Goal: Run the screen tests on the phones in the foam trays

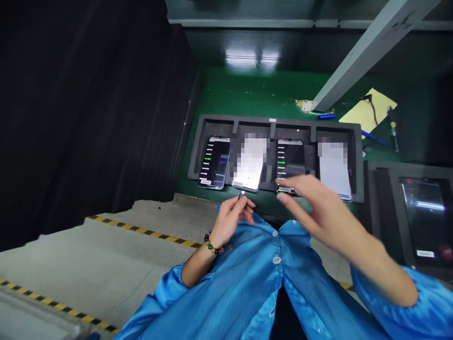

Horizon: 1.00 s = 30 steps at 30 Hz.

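A black foam tray [272,120] holds a row of several phones. My left hand [231,218] pinches a cable plug [242,194] just below the white-screened phone [249,163]. My right hand [314,208], fingers spread, hovers at the lower end of the dark-screened phone [290,158] and covers part of that edge; whether it touches is unclear. At the tray's left end lies another dark-screened phone [214,163] with lines of text. The rightmost phone in the tray [334,170] shows a pale screen.
A second black tray [385,208] with a phone [426,217] stands at the right. Behind the first tray are a slanted grey post [368,45], a blue cap [326,116], yellow paper [371,113] and a dark pen [392,128]. A black curtain [88,104] hangs at the left.
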### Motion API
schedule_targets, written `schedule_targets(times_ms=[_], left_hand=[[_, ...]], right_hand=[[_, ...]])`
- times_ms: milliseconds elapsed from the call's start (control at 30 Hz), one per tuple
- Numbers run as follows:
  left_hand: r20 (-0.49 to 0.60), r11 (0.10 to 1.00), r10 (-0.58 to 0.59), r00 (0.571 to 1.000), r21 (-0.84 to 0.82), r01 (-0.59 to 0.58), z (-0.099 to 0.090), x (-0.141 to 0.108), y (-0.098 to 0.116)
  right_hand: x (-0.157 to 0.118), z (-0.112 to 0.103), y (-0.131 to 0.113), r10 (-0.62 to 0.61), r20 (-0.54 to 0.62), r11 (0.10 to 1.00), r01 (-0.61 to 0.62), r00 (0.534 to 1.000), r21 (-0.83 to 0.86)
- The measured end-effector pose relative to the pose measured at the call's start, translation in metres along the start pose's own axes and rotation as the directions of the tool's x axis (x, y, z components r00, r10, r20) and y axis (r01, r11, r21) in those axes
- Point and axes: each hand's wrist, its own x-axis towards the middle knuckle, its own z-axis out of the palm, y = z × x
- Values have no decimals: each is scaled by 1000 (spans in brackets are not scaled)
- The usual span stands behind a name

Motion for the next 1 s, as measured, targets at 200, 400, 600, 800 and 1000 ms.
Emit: schedule_targets(times_ms=[200,400,600,800,1000], left_hand=[[10,998,-27,1000,-61,28,2,9,-3],[-8,996,-17,1000,-86,16,4,10,-3],[4,993,-69,998,-100,69,4,17,12],[-3,993,-102,995,-61,102,-7,23,21],[169,976,-169,971,163,142,-27,29,26]], right_hand=[[109,2,34,57,100,963,-28,993,-267],[165,36,57,107,164,918,-34,981,-395],[172,42,54,124,146,946,-73,981,-316],[169,35,40,146,131,951,-102,981,-294],[63,-39,35,94,-269,966,-153,959,-207]])
